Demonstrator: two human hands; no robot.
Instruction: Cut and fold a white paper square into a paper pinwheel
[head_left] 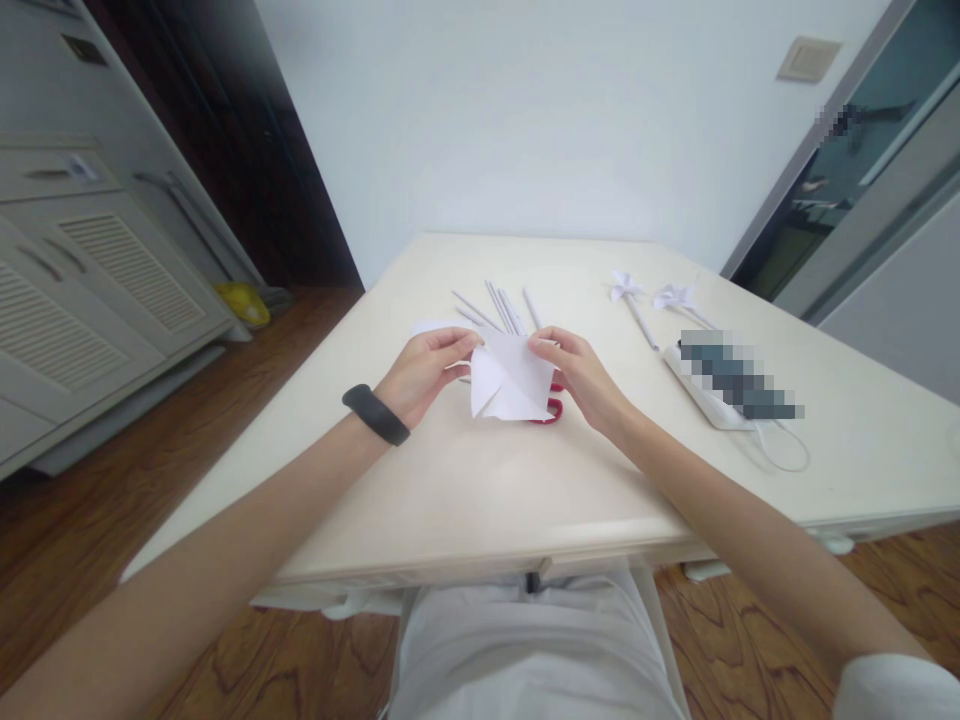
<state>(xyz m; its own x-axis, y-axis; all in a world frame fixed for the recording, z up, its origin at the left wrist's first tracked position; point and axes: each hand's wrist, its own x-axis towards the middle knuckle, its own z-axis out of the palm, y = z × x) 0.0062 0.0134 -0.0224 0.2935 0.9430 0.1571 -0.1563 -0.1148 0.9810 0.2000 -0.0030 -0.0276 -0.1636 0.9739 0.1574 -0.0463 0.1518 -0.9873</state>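
Note:
A white sheet of paper (525, 375) is held up between my two hands above the table. My left hand (431, 365) pinches its upper left corner, where a slit separates a flap that bends inward. At the upper right edge, my right hand (574, 365) grips the sheet between thumb and fingers. Scissors with red handles (555, 410) lie partly hidden beneath the paper. Just beyond it are several thin rolled paper sticks (504, 308). Two white paper pinwheels on sticks, one (624, 287) nearer the middle and another (675, 297) further right, lie on the table.
The cream table (465, 500) stands against a white wall. At its right lies a white device (697, 390) with a blurred-out dark top and a looped cable (802, 455). A louvred cabinet (112, 250) stands left, across the wooden floor.

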